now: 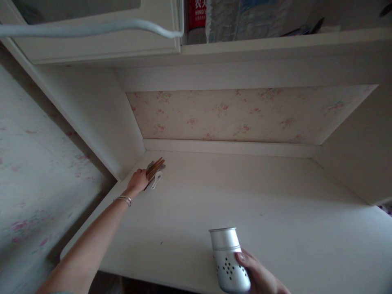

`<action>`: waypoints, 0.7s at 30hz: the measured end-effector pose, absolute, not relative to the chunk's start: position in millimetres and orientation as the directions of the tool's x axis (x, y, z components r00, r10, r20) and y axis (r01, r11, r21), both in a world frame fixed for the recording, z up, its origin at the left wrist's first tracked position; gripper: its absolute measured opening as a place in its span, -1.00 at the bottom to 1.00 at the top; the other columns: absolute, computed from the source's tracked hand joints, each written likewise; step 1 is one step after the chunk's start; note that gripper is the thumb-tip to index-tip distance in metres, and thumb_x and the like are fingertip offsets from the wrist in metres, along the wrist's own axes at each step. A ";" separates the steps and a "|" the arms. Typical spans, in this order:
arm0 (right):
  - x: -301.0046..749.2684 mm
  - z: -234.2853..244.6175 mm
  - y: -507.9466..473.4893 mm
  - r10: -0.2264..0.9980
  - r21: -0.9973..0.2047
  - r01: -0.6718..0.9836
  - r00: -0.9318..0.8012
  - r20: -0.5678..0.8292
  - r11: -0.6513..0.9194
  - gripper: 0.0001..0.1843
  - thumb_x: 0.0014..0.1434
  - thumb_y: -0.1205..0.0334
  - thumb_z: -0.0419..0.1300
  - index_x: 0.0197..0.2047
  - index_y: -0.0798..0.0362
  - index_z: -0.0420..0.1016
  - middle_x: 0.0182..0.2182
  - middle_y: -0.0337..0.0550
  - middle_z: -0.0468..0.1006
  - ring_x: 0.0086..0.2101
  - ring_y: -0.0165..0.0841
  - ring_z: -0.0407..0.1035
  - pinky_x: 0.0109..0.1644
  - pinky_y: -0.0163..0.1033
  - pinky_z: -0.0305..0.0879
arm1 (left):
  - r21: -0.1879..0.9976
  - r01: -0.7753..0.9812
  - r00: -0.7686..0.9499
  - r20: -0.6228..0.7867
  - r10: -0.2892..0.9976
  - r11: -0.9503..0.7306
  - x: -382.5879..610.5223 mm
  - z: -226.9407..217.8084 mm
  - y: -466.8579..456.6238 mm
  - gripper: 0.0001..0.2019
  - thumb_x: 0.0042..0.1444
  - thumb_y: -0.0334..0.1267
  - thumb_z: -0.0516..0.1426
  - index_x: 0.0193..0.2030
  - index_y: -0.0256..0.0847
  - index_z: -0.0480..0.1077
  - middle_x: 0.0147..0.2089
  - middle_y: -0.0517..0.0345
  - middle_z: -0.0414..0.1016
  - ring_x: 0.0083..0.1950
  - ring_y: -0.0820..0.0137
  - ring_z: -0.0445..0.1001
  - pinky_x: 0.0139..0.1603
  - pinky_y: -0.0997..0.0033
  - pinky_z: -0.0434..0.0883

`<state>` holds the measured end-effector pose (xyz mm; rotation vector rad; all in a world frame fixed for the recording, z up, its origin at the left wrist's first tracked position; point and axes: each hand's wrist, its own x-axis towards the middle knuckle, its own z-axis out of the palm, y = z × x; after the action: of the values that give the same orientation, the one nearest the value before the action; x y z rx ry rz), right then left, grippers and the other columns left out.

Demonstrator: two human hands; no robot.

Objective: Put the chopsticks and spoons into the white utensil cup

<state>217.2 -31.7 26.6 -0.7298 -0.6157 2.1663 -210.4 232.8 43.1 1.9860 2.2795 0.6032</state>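
Observation:
My left hand point(139, 180) reaches to the far left of the white desk top, its fingers closed around a bundle of wooden chopsticks point(155, 167). Right beside the bundle lies a white spoon point(157, 179), and parts of metal spoons point(162, 167) show around the sticks. Whether the hand also grips any of these spoons I cannot tell. Near the front edge, my right hand point(255, 269) is wrapped around the side of a silver metal utensil holder point(230, 261) with punched holes. The holder stands nearly upright with its rim up; its inside is hidden.
The white desk top point(190, 212) has walls at left, right and back. Overhead hangs a shelf point(275, 47) bearing a red package point(196, 14) and a plastic-wrapped pack point(241, 20). A white cabinet door point(107, 47) with a pale bar point(92, 29) juts in at upper left.

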 end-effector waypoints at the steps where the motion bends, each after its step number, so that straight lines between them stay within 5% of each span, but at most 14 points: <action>1: 217.5 26.1 -32.2 0.780 -0.621 -0.509 -0.552 -0.296 -0.596 -0.45 0.04 -0.07 0.38 0.01 0.09 0.53 -0.18 0.01 0.63 -0.17 -0.18 0.52 -0.05 -0.13 0.37 | 0.314 0.946 -0.152 0.219 0.964 0.078 -209.4 45.0 231.9 -0.75 0.14 -0.21 0.09 -0.19 -0.32 0.50 -0.08 -0.24 0.54 0.01 0.01 0.50 0.08 0.12 0.36; 6: 217.7 25.4 -33.7 0.784 -0.633 -0.506 -0.553 -0.283 -0.585 -0.45 0.05 -0.07 0.38 0.02 0.08 0.52 -0.16 0.01 0.62 -0.16 -0.18 0.50 -0.04 -0.13 0.35 | 0.316 0.949 -0.082 0.267 0.960 -0.007 -195.2 57.6 219.9 -0.74 0.18 -0.27 0.03 -0.11 -0.29 0.47 -0.05 -0.21 0.52 0.05 0.03 0.47 0.16 0.07 0.32; 11: 209.9 29.8 -30.8 0.841 -0.724 -0.476 -0.468 -0.273 -0.500 -0.32 -0.05 -0.11 0.41 0.07 0.07 0.46 -0.12 0.01 0.59 -0.13 -0.13 0.46 -0.06 -0.09 0.33 | 0.426 0.894 0.028 0.256 0.966 -0.139 -150.5 63.6 164.9 -0.77 0.25 -0.22 0.01 -0.10 -0.20 0.45 -0.08 -0.05 0.54 -0.03 0.22 0.51 0.08 0.24 0.41; 14: 200.4 36.7 -24.5 0.896 -0.840 -0.380 -0.370 -0.246 -0.387 -0.26 -0.09 -0.10 0.43 0.10 0.05 0.42 -0.07 0.00 0.56 -0.06 -0.08 0.42 0.02 -0.05 0.29 | 0.547 0.802 0.165 0.182 0.969 -0.239 -112.4 69.7 103.1 -0.76 0.27 -0.16 0.03 -0.04 -0.15 0.42 -0.09 0.06 0.54 -0.16 0.38 0.53 -0.12 0.43 0.49; 17: 187.6 45.5 -15.5 0.926 -0.915 -0.281 -0.325 -0.193 -0.290 -0.27 -0.06 -0.02 0.45 0.14 0.03 0.39 0.03 0.00 0.53 0.03 -0.05 0.37 0.12 -0.01 0.22 | 0.864 0.444 0.461 0.005 0.887 -0.236 -74.9 81.0 42.6 -0.44 0.09 -0.29 0.22 0.25 -0.08 0.24 0.19 -0.01 0.39 0.11 0.30 0.44 0.00 0.37 0.48; 19: 178.4 50.6 -9.6 0.934 -0.939 -0.256 -0.329 -0.138 -0.229 -0.26 -0.06 0.04 0.47 0.16 0.01 0.38 0.08 -0.01 0.51 0.08 -0.04 0.35 0.17 0.00 0.20 | 0.925 0.321 0.565 -0.015 0.825 -0.203 -53.3 87.0 16.2 -0.21 -0.03 -0.33 0.32 0.34 -0.02 0.11 0.27 0.00 0.32 0.19 0.25 0.38 0.09 0.31 0.44; 21: 170.7 54.5 -4.6 0.942 -0.952 -0.257 -0.327 -0.079 -0.169 -0.25 -0.06 0.08 0.48 0.18 0.00 0.37 0.11 -0.01 0.49 0.11 -0.04 0.33 0.20 0.00 0.19 | 0.941 0.302 0.496 -0.018 0.868 -0.153 -35.8 88.9 3.6 -0.29 -0.04 -0.27 0.35 0.26 -0.04 0.21 0.19 0.01 0.39 0.14 0.21 0.41 0.12 0.25 0.40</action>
<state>170.7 -4.6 54.5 -0.9134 -1.1487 1.6569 -35.8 3.6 88.9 1.7042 1.0028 0.6822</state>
